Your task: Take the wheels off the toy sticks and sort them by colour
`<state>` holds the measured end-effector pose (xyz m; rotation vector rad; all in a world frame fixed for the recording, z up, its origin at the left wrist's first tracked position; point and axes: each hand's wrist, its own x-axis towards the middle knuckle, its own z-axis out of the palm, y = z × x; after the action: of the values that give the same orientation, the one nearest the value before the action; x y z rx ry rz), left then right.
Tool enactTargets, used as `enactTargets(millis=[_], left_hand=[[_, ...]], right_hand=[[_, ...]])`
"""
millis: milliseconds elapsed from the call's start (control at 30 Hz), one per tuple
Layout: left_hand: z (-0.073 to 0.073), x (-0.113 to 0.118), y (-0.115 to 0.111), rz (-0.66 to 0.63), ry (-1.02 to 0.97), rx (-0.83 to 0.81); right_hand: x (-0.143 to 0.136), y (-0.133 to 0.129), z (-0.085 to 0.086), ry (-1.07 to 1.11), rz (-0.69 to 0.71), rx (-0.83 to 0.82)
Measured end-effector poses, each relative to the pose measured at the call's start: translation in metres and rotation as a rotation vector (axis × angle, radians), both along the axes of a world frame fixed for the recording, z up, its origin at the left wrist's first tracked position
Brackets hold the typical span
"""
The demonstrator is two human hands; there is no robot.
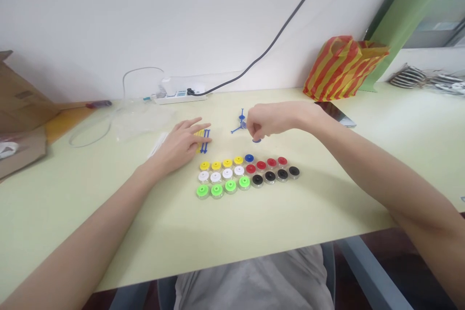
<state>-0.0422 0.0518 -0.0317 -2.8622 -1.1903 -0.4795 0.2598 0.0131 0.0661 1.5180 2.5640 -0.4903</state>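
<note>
My left hand point(181, 140) lies on the table with its fingers spread, the fingertips over a row of yellow and blue plastic rods point(205, 141). The fingers of my right hand point(259, 118) are pinched together on a small round blue disc point(256, 141), mostly hidden under them. Just left of that hand lie loose blue pieces point(239, 129), thin rods among them. Nearer to me, small round wheel-like discs stand in rows: yellow ones point(216, 165) with a single blue disc point(249, 158), white point(227, 173), red point(260, 165), bright green point(230, 185) and black point(270, 176).
At the wall stands a white power strip point(181, 98) with a black cable point(269, 48) rising to the right. A striped bag point(336, 70) and a dark phone-like device point(336, 114) are at the right. Clear plastic point(140, 123) and a cardboard box point(25, 87) sit left.
</note>
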Motion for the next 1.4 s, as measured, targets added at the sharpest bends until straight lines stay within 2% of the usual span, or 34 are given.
enactTargets(millis=[200,367,600,800,1400], left_hand=[[-0.002,-0.001,0.001,-0.022,-0.030,0.016],[-0.002,-0.001,0.002,-0.014,0.009,0.023],[-0.001,0.001,0.001,0.003,0.007,0.026],[0.002,0.003,-0.003,0.014,0.062,0.057],[0.003,0.006,-0.005,0.002,0.030,0.094]], right_hand=[[-0.001,-0.006,0.005,0.012,-0.043,0.009],[-0.004,-0.006,0.003,-0.027,-0.024,-0.027],[-0.013,-0.006,-0.009,-0.165,0.004,-0.093],[-0.020,-0.009,-0.006,-0.277,0.049,-0.167],[-0.022,-0.009,-0.009,-0.236,0.075,-0.163]])
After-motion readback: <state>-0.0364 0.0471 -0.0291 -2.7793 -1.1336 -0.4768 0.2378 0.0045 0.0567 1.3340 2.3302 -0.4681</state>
